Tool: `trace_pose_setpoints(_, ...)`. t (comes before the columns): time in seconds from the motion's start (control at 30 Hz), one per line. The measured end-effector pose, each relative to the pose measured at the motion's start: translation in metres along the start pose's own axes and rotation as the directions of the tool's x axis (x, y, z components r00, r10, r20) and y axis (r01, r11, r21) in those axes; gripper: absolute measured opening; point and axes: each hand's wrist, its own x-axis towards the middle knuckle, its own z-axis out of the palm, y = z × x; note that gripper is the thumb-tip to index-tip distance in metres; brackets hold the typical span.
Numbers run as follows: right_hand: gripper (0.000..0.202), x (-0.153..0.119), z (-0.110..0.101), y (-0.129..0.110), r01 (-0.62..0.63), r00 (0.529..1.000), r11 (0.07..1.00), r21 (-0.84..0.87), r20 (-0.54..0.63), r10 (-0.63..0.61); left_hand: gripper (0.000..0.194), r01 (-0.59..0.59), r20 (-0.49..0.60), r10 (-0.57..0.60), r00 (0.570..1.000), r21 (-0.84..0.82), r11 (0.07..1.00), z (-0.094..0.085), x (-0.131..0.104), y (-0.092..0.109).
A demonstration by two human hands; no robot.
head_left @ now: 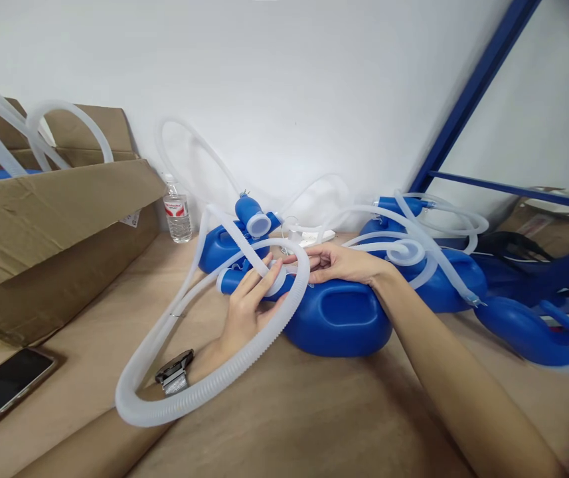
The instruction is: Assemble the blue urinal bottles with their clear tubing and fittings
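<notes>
A blue plastic bottle (336,318) with a moulded handle recess lies on its side on the table, its neck towards the left. My left hand (251,302) has its fingers wrapped around the neck and its whitish fitting (277,282). From above, my right hand (341,264) grips the same neck area, its fingertips close to those of the left; the exact contact is partly hidden. A translucent corrugated hose (269,335) loops over my left wrist and hand. At the neck's left side a blue mouthpiece (229,281) with a pale rim shows.
More blue bottles (217,249) with coiled hoses lie behind and to the right. An open cardboard box (65,222) holding hoses stands at the left. Nearby are a water bottle (178,216), a phone (2,392) and a blue metal frame (473,96).
</notes>
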Motion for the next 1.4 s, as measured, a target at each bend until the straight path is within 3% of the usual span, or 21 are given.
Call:
trace_pose_setpoints(0.2, 0.063, 0.0, 0.002, -0.006, -0.009, 1.0, 1.0, -0.007, 0.015, 0.009, 0.046, -0.05, 0.003, 0.05, 0.999, -0.003, 0.999, -0.001, 0.004, 0.003)
trace_pose_setpoints(0.4, 0.058, 0.002, 0.001, -0.002, -0.022, 1.0, 1.0, 0.0, -0.002, 0.022, 0.065, -0.063, 0.056, 0.059, 0.997, 0.067, 0.996, 0.006, -0.011, -0.007)
trace_pose_setpoints(0.5, 0.055, 0.003, 0.001, -0.001, -0.019, 1.0, 1.0, -0.021, -0.016, 0.019, 0.066, -0.03, 0.121, 0.02, 0.992, 0.084, 0.996, 0.0, -0.011, -0.004)
trace_pose_setpoints(0.63, 0.048, 0.003, 0.004, -0.004, -0.023, 0.999, 0.996, -0.085, -0.041, 0.02, 0.054, 0.152, 0.295, -0.183, 0.938, 0.123, 0.981, -0.017, 0.013, 0.016)
trace_pose_setpoints(0.7, 0.046, 0.002, 0.006, -0.006, -0.021, 0.999, 0.993, -0.117, -0.05, 0.015, 0.047, 0.272, 0.323, -0.303, 0.897, 0.138, 0.952, -0.022, 0.031, 0.026)
trace_pose_setpoints(0.87, 0.047, 0.004, 0.011, -0.009, 0.004, 0.996, 0.978, -0.211, -0.089, -0.023, 0.025, 0.463, 0.383, -0.429, 0.818, 0.003, 0.886, -0.014, 0.064, 0.031)
trace_pose_setpoints(1.0, 0.042, 0.006, 0.015, -0.012, 0.065, 0.991, 0.965, -0.254, -0.097, -0.093, 0.022, 0.568, 0.318, -0.508, 0.8, -0.13, 0.813, -0.003, 0.067, 0.026)
trace_pose_setpoints(1.2, 0.049, 0.005, 0.015, -0.013, 0.055, 0.994, 0.987, -0.152, -0.087, -0.069, 0.021, 0.61, 0.184, -0.586, 0.789, -0.115, 0.784, 0.007, 0.061, 0.03)
trace_pose_setpoints(1.4, 0.049, 0.007, 0.019, -0.014, 0.041, 0.993, 0.99, -0.137, -0.106, -0.056, 0.016, 0.629, 0.184, -0.603, 0.776, -0.155, 0.762, 0.003, 0.066, 0.028)
